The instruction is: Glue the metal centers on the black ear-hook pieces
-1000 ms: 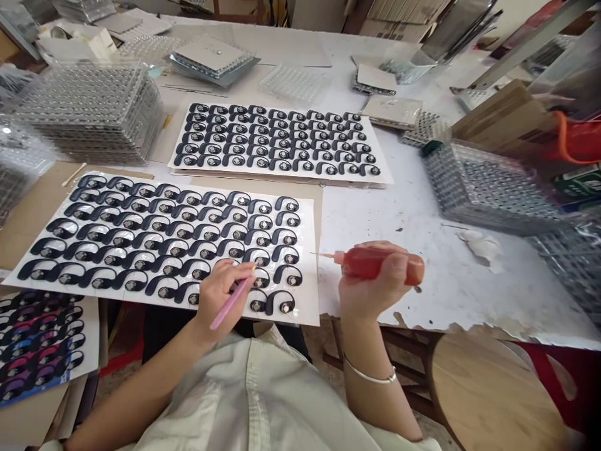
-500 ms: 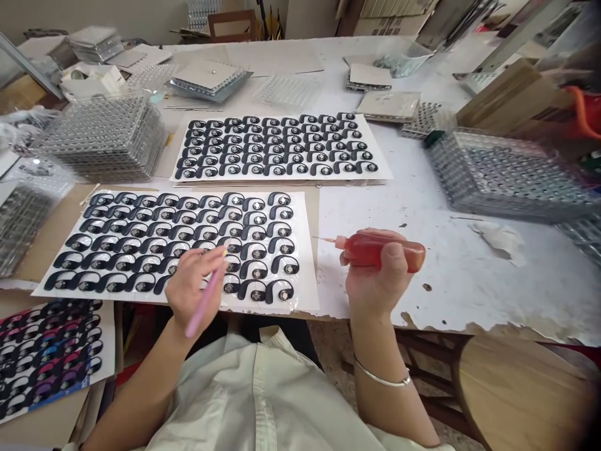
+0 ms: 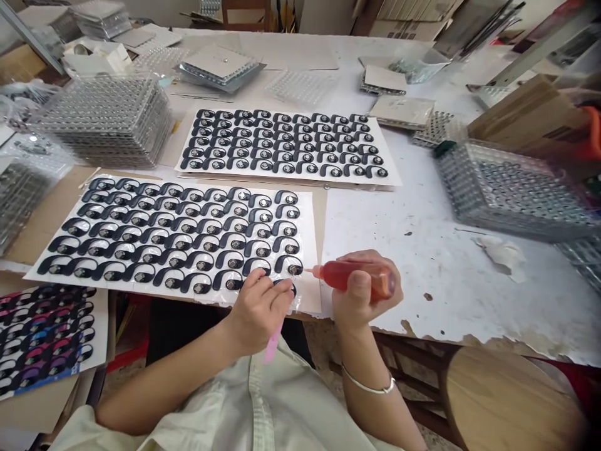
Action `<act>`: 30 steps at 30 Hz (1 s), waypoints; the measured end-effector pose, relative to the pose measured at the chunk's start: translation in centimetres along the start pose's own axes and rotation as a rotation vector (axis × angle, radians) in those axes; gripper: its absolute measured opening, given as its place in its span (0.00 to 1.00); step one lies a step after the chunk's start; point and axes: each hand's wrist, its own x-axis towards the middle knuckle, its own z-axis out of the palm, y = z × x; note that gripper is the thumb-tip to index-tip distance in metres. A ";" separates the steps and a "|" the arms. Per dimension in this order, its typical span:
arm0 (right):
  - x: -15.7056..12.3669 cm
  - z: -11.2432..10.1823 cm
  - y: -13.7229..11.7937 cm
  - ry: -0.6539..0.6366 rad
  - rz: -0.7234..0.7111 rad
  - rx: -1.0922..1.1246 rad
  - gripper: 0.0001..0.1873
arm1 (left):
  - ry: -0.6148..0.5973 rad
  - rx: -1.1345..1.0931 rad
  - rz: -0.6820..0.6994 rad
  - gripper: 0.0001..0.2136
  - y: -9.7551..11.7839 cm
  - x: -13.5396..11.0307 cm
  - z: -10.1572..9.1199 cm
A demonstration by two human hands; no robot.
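Observation:
My right hand (image 3: 369, 291) is wrapped around a red squeeze bottle (image 3: 350, 277). The bottle lies nearly level, and its thin tip points left at a black hook-shaped piece (image 3: 290, 266) near the sheet's right edge. Between the fingers of my left hand (image 3: 263, 307) is a slim pink stick (image 3: 273, 344), its lower end showing below the palm. That hand hovers over the bottom right corner of the near white sheet (image 3: 307, 250), hiding some pieces. Rows of black hook-shaped pieces with round metallic centres cover the sheet.
A second sheet (image 3: 392, 175) of similar pieces lies behind. Stacked clear trays (image 3: 107, 119) stand at the left, more trays (image 3: 516, 188) at the right. Coloured pieces lie on a lower sheet (image 3: 101, 351) at left. A wooden stool (image 3: 511, 401) is below the table's right side.
My left hand has moved right and slightly down with the pink stick, toward the sheet's corner. My right hand has brought the bottle left and down, its tip now at a piece.

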 end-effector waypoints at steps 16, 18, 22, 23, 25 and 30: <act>-0.2 0.2 0.5 -0.277 -0.223 -0.108 0.10 | -0.062 0.083 -0.032 0.07 0.3 0.2 0.1; -0.3 0.2 0.5 -0.288 -0.214 -0.119 0.10 | -0.068 0.081 -0.032 0.07 0.3 0.3 0.1; -0.3 0.2 0.6 -0.288 -0.220 -0.119 0.10 | -0.050 0.076 -0.035 0.07 0.4 0.3 0.1; -0.3 0.2 0.6 -0.285 -0.229 -0.121 0.10 | -0.046 0.074 -0.036 0.07 0.4 0.3 0.1; -0.3 0.2 0.6 -0.282 -0.249 -0.131 0.10 | -0.048 0.067 -0.037 0.07 0.4 0.3 0.1; -0.3 0.3 0.5 -0.279 -0.270 -0.138 0.10 | -0.062 0.067 -0.040 0.08 0.4 0.4 0.0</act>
